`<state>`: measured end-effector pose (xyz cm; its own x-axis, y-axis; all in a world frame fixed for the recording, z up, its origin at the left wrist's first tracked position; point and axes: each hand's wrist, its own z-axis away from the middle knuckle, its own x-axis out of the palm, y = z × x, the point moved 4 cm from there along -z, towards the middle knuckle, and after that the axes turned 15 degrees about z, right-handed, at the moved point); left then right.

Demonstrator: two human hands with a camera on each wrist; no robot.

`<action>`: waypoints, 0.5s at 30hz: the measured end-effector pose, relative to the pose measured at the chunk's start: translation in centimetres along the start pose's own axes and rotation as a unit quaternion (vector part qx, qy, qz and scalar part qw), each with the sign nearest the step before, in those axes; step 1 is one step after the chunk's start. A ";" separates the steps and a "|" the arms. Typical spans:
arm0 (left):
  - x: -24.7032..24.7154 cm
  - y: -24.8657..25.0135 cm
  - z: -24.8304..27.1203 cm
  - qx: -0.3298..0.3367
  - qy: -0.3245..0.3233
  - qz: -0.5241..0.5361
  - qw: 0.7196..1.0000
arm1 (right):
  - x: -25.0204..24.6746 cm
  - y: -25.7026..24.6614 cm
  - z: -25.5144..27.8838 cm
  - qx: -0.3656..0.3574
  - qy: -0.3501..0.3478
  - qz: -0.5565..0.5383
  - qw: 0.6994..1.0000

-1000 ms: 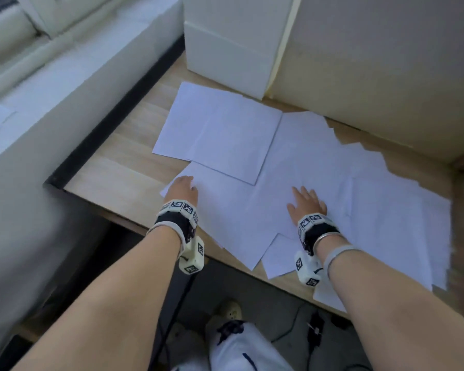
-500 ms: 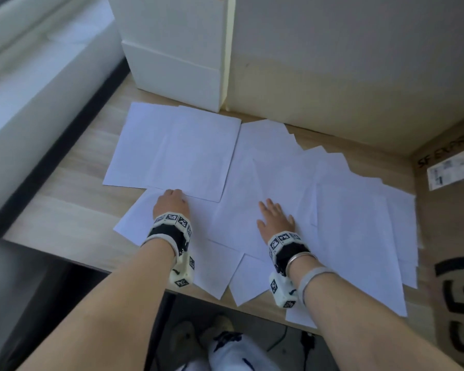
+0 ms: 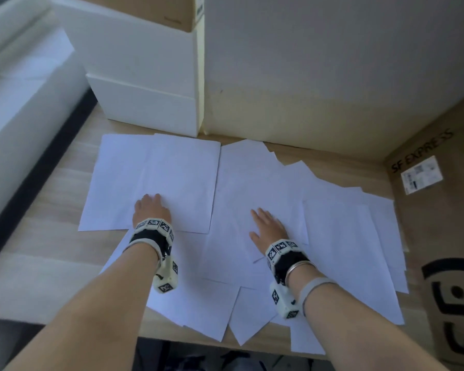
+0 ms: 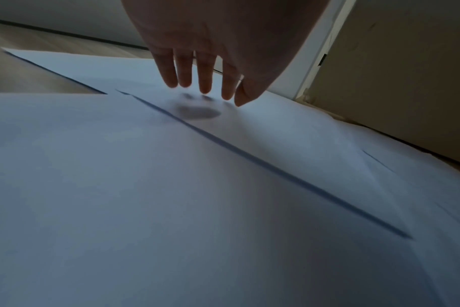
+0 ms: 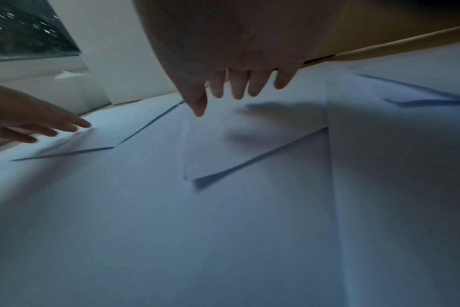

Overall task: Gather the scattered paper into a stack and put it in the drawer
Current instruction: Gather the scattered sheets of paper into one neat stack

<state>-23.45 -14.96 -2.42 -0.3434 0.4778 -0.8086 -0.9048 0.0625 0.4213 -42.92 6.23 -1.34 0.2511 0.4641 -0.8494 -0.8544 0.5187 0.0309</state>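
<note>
Several white paper sheets lie spread and overlapping across the wooden desk. My left hand is palm down over the left sheets, fingers straight, and in the left wrist view the left hand has its tips just at the paper. My right hand is flat over the middle sheets with fingers spread; the right wrist view shows the right hand a little above the paper. Neither hand holds a sheet. No drawer is in view.
A white box stands at the back left of the desk, beside a pale wall panel. A brown cardboard box marked SF EXPRESS borders the papers on the right. Some sheets overhang the desk's front edge.
The head view has swung right and closer. Both hands have slid forward over the sheets; the left one now lies on the upper left sheets.
</note>
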 end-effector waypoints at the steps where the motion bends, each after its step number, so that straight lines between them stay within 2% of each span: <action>1: 0.0 -0.2 -0.7 0.000 -0.010 -0.011 1.000 | 0.2 0.1 -0.4 0.022 -0.024 0.019 0.999; 3: 0.2 -0.5 -1.8 0.011 -0.035 -0.034 0.999 | 0.6 -0.3 -0.9 0.035 -0.057 0.031 0.997; 9: 1.0 0.7 -2.4 0.063 -0.057 -0.023 0.996 | -0.6 -3.4 -2.0 -0.015 -0.047 0.007 0.999; 12: 0.5 1.5 -2.2 0.089 -0.038 -0.029 0.995 | -1.4 -4.5 -2.0 -0.042 -0.039 -0.023 0.998; 15: -0.4 2.3 -2.4 0.115 -0.005 -0.034 0.993 | -2.5 -4.3 -1.6 -0.008 -0.032 -0.087 0.996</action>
<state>-25.98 -17.07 -2.13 -0.2790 0.4744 -0.8349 -0.8442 0.2932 0.4487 -40.61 1.65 -0.22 0.4249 0.4135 -0.8053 -0.8019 0.5846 -0.1229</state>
